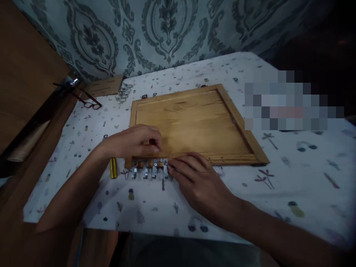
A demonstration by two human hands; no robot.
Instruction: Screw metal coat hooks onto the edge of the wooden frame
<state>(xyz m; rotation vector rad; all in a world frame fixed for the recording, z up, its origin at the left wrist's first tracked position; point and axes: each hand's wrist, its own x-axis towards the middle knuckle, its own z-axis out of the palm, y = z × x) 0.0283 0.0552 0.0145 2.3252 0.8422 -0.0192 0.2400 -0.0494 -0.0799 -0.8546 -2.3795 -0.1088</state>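
The board point(189, 122) lies flat on the cloth point(150, 218), metal hooks point(154, 171) lined along the left of its near edge. The left hand point(136, 140) curls over that corner; whether it pinches anything is hidden. The right hand point(196, 174) bends its fingers at the row's right end, grip unclear. Glasses point(92, 105) lie beyond.

Framed panel point(186, 122), centre: wood, grain visible, smooth, faint sheen. Hooks point(166, 171) at its 7 o'clock edge: metal, bright, glossy. Counter cover point(222, 230) beneath: cloth-like, matt. Brown sheet point(107, 86), 10 o'clock: card-like, matt.
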